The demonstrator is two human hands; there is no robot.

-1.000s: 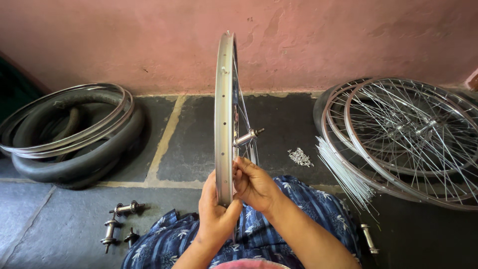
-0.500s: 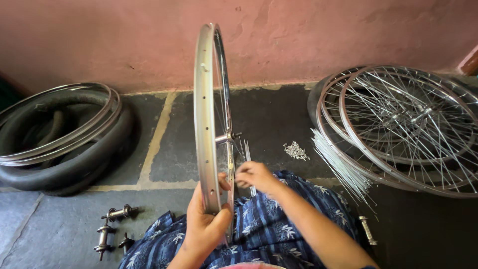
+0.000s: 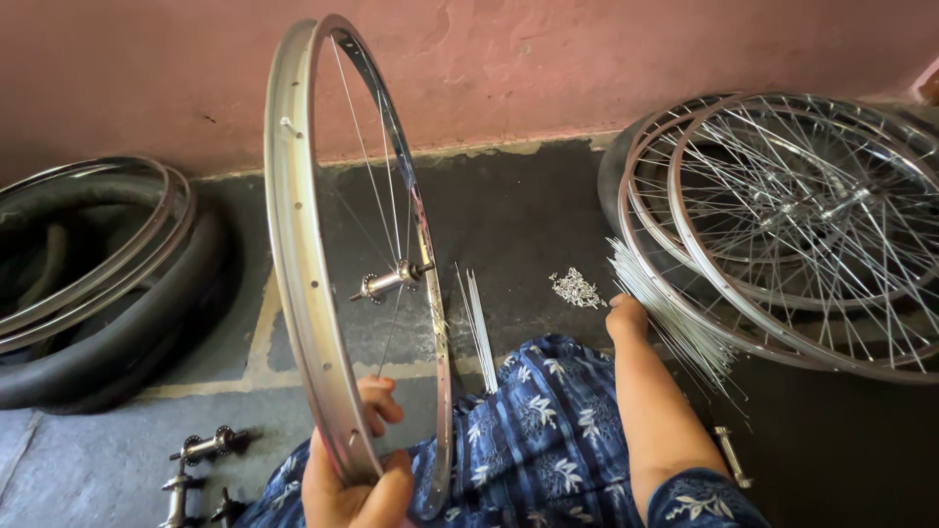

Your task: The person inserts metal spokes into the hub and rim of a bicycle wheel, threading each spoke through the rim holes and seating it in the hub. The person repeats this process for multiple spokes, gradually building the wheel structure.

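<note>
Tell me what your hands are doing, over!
Left hand gripping upright wheel rim. Right hand at loose spokes on the floor. Finished wheels stacked beside. Nothing blocking.

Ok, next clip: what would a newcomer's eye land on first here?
The tall silver wheel rim standing upright at centre left, held at its lower edge by the left hand, with a hub and a few spokes inside it. At right, the right hand reaches to a bundle of loose spokes beside a stack of spoked wheels. Black tyres lie at far left.
</note>
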